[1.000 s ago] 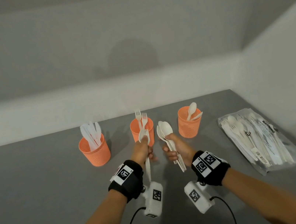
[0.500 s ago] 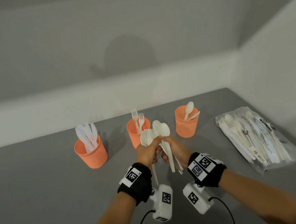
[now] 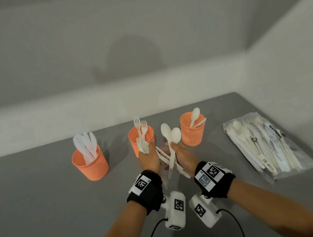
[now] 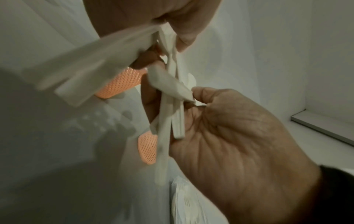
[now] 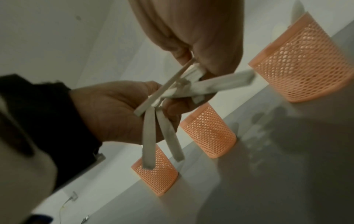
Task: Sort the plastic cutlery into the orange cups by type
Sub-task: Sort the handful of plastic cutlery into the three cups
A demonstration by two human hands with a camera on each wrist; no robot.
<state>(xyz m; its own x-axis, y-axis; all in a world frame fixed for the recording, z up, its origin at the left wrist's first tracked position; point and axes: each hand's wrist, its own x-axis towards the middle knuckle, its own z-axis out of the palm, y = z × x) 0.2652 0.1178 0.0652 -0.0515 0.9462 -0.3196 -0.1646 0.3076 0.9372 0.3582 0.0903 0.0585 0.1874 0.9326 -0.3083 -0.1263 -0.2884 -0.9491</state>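
Observation:
Three orange mesh cups stand in a row on the grey table: the left cup [image 3: 90,165] holds knives, the middle cup [image 3: 148,135] forks, the right cup [image 3: 193,133] spoons. In front of the middle cup my left hand [image 3: 149,152] grips a small bunch of white forks [image 3: 142,146], heads tilted left. Close beside it, my right hand [image 3: 174,147] grips white spoons [image 3: 171,134], bowls up. The handles [image 3: 169,163] of both bunches cross between my palms. In the wrist views the crossed handles [image 4: 172,97] [image 5: 172,91] sit pinched in both hands.
A clear plastic bag [image 3: 266,144] with more white cutlery lies on the table at the right, near the side wall. A white wall runs behind the cups. Cables hang from the wrist cameras by the table's front edge.
My hands came together in front of the middle cup. The left hand, which held one fork, now holds a bunch of forks, its handles crossed with the spoons.

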